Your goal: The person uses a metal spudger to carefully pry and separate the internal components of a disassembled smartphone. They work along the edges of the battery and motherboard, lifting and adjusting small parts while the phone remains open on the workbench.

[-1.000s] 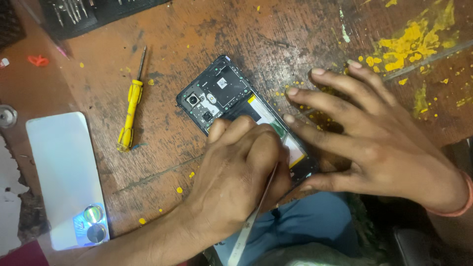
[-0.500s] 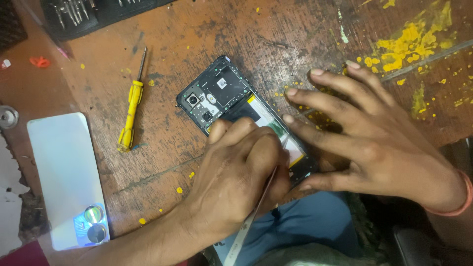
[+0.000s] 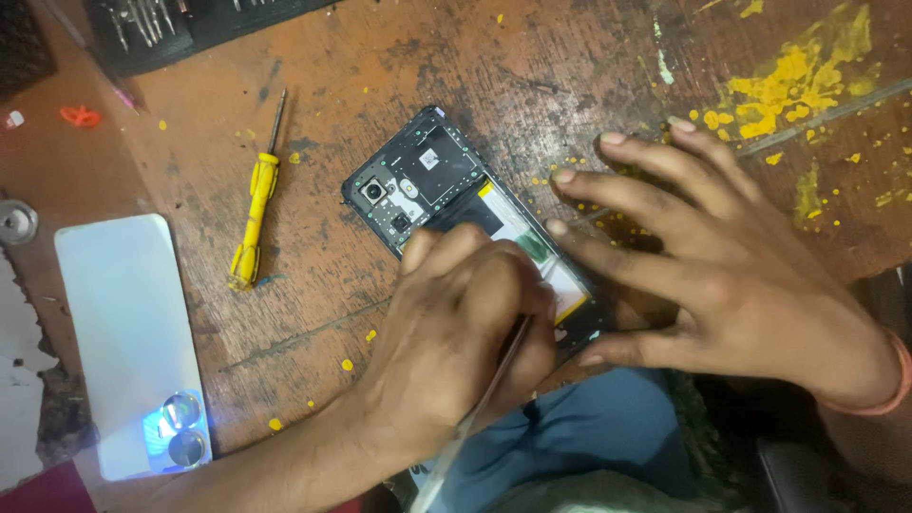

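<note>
Worn orange-brown wooden table (image 3: 313,285): opened black smartphone (image 3: 427,180) lies at centre. My left hand (image 3: 465,342) grips a thin metal tool (image 3: 475,418) at 6 o'clock. My right hand (image 3: 722,275), fingers spread open, presses the phone's 3 o'clock edge.

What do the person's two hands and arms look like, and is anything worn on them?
Both hands are bare, without gloves or rings that I can see. The left hand leads into a bare forearm; a dark red piece of cloth shows at the bottom corner, perhaps a sleeve. The right hand has a thin pinkish-orange band around its wrist. Short, plain fingernails.

Yellow screwdriver (image 3: 251,224), black opened phone (image 3: 427,176) and pale back cover (image 3: 123,332) on brown counter (image 3: 323,313) splattered yellow at 2 o'clock.
</note>
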